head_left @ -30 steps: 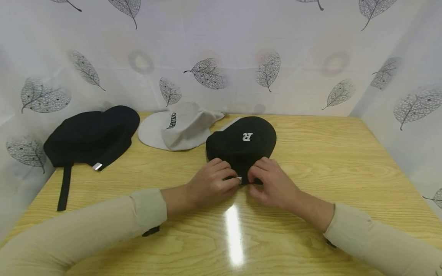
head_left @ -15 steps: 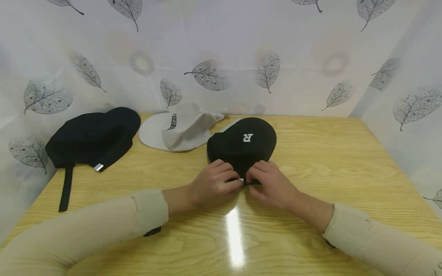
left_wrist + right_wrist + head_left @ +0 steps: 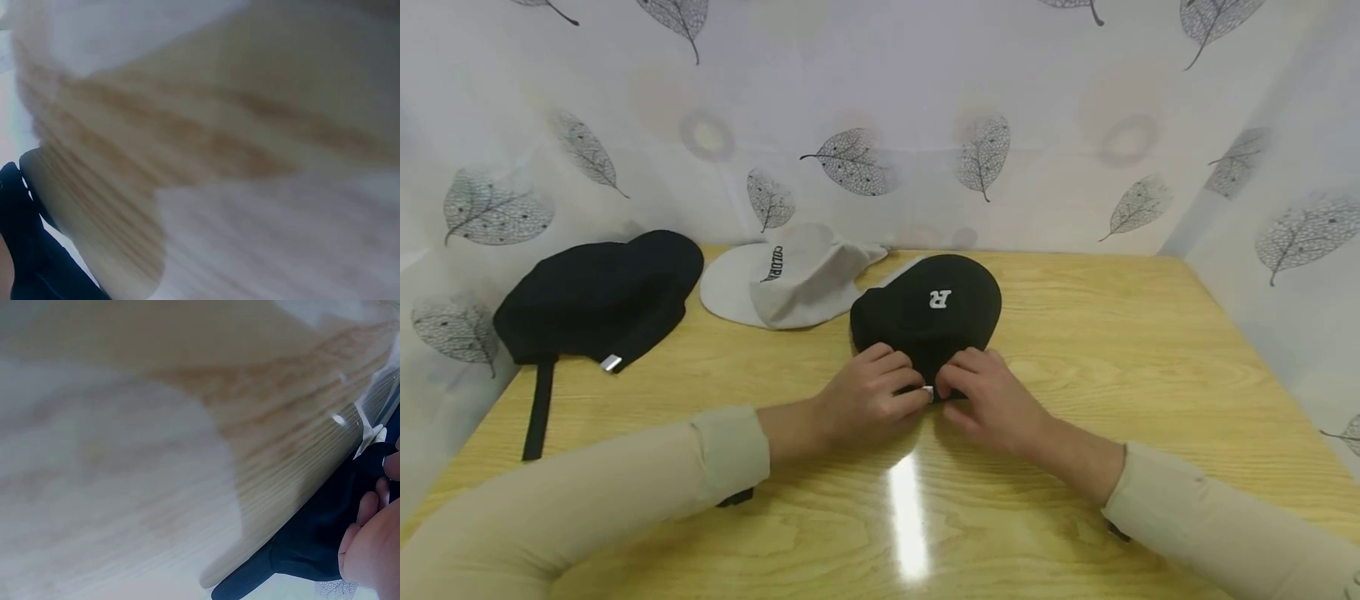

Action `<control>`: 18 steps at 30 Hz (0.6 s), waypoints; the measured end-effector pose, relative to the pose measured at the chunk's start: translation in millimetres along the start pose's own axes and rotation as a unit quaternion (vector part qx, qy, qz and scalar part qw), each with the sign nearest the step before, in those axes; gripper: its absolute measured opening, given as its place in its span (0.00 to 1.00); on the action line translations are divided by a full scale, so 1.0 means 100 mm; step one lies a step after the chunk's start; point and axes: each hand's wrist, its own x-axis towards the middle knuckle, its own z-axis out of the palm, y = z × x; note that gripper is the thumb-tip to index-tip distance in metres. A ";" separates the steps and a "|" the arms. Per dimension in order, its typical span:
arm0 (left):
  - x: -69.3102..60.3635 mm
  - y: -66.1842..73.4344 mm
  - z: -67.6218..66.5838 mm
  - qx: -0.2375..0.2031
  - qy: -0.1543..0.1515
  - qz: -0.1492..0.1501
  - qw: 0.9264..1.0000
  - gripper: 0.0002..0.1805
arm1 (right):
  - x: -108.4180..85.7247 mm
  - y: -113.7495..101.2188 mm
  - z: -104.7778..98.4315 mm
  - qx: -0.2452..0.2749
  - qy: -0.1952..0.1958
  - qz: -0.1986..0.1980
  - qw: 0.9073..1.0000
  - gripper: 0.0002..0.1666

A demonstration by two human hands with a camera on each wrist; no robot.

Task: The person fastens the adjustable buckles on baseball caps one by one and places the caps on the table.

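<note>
A black cap (image 3: 925,325) with a white letter R lies at the middle of the table, its brim toward the back right. The left hand (image 3: 874,396) pinches its near edge beside a small silver clasp (image 3: 929,393). Just to the right, the right hand (image 3: 992,400) grips the same edge with curled fingers. In the right wrist view the right hand (image 3: 375,544) shows against the dark cap (image 3: 312,544). The left wrist view has a dark piece of cap (image 3: 37,256) at lower left. The fingertips are partly hidden.
A second black cap (image 3: 595,300) with a hanging strap (image 3: 540,408) lies at the table's left. Between the two black caps sits a pale grey cap (image 3: 808,283), close to the held one. A leaf-patterned curtain (image 3: 910,83) stands behind the wooden table (image 3: 1112,350).
The left hand has shifted slightly to the right along the cap's near edge, and the silver clasp has moved right with it. The right hand has barely moved.
</note>
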 end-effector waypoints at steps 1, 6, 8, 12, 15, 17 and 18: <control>-0.01 0.00 0.00 0.000 0.000 0.000 1.000 0.06 | 0.00 0.00 0.00 0.001 -0.001 0.000 1.000 0.11; -0.01 0.00 0.00 0.006 0.000 0.008 1.000 0.05 | 0.00 0.00 0.01 0.001 0.000 -0.003 1.000 0.12; -0.01 0.00 0.00 0.008 0.001 0.011 1.000 0.04 | 0.00 0.00 0.01 0.001 0.001 -0.005 1.000 0.15; -0.01 0.00 0.01 0.009 0.004 0.012 1.000 0.02 | 0.01 -0.01 0.00 0.000 0.003 -0.004 1.000 0.16; -0.01 0.00 0.01 0.012 0.006 0.013 1.000 0.03 | 0.00 -0.02 0.00 -0.002 0.002 -0.001 1.000 0.16; -0.01 0.00 0.01 0.014 0.006 0.014 1.000 0.03 | 0.00 -0.02 0.00 -0.004 0.000 0.001 1.000 0.17; -0.01 0.00 0.01 0.015 0.007 0.014 1.000 0.03 | 0.00 -0.02 0.00 -0.005 0.000 0.003 1.000 0.17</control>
